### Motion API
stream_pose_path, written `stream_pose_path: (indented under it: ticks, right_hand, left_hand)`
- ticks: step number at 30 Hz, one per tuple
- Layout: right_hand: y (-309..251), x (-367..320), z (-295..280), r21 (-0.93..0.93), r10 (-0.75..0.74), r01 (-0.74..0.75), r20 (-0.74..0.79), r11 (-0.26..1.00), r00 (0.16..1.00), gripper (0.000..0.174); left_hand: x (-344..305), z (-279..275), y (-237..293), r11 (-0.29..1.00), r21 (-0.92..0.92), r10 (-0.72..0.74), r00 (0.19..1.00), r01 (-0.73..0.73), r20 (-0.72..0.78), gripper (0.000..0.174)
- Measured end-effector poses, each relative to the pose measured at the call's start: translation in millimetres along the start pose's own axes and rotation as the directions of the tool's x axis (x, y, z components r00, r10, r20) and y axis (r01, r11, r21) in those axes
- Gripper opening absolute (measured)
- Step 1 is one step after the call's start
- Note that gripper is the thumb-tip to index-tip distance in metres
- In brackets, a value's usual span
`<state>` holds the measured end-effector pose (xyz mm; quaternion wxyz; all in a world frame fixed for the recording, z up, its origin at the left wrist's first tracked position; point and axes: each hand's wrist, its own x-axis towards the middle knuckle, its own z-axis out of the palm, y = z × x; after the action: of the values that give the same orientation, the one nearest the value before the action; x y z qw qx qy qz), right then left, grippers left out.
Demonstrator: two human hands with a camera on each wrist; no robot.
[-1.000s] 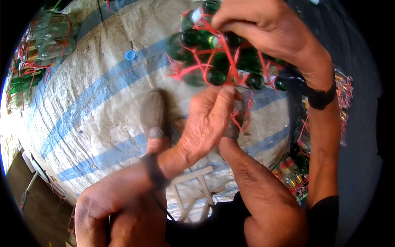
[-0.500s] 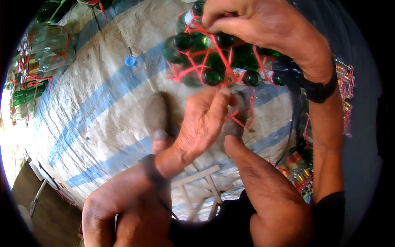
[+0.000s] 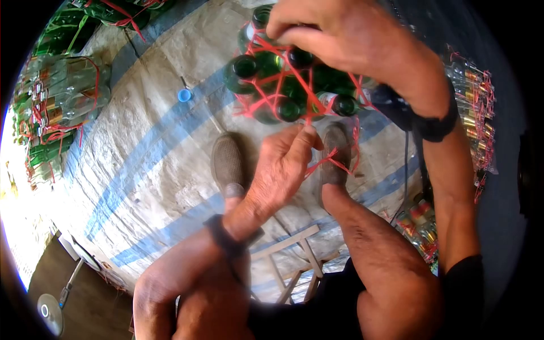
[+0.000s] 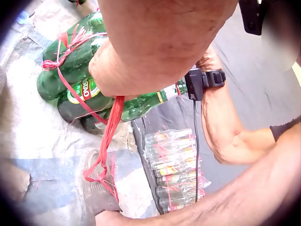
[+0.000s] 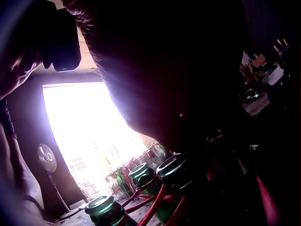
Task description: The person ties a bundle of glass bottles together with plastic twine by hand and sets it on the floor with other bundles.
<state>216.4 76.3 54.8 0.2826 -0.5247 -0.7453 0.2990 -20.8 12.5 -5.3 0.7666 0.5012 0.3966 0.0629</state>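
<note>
Green bottles [image 3: 288, 109] stand or lean together in a bundle crossed by red string [image 3: 309, 89]. My left hand [image 3: 279, 170] pinches that string at the bundle's near side, and a knotted loop hangs beside the fingertips. Over the top of the bundle, my right hand [image 3: 362, 42] curls its fingers round the red string near the bottle necks. In the left wrist view, my left hand [image 4: 141, 56] covers part of the labelled green bottles [image 4: 77, 70], with red strands [image 4: 110, 132] running down from it. The right wrist view is dark, with bottle mouths [image 5: 101, 207] below my right hand [image 5: 155, 84].
Tied clear and green bottles [image 3: 73, 90] lie at the left. Further bottles [image 3: 476, 119] lie at the right. A blue cap [image 3: 184, 95] is on the striped sheet [image 3: 141, 153]; a wooden frame [image 3: 289, 243] is between the legs. A fan [image 3: 50, 310] stands lower left.
The head view has shifted, so the surroundings appear further right and lower. Both hands keep their grip on the string, and the bundle sits slightly further left in view.
</note>
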Motion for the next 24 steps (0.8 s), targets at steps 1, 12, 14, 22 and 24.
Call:
stream_pose_path:
  ticks: [1, 12, 14, 22, 24]
  right_hand:
    - [-2, -5, 5, -0.085, -0.166, 0.153, -0.168, 0.985, 0.972, 0.009]
    - [-88, -128, 64, 0.198, 0.515, -0.477, -0.260, 0.856, 0.817, 0.014]
    - [-77, -132, 89, 0.262, 0.495, -0.424, -0.349, 0.867, 0.796, 0.013]
    - [-79, -131, 107, 0.374, 0.625, -0.523, -0.242, 0.766, 0.742, 0.012]
    - [-76, -126, 119, 0.464, 0.577, -0.399, -0.351, 0.791, 0.737, 0.011]
  left_hand:
    - [0, -1, 1, 1.000, -0.004, 0.006, 1.000, -0.006, 0.011, 0.043]
    - [-11, 8, 5, 0.988, -0.021, 0.153, 0.984, -0.151, 0.087, 0.039]
    - [-13, 13, 7, 0.981, -0.141, 0.148, 0.986, -0.136, 0.080, 0.035]
    - [-19, -9, 19, 0.986, 0.159, 0.010, 0.957, -0.058, 0.288, 0.030]
    - [-20, -12, 18, 0.973, 0.212, 0.023, 0.949, -0.093, 0.315, 0.027]
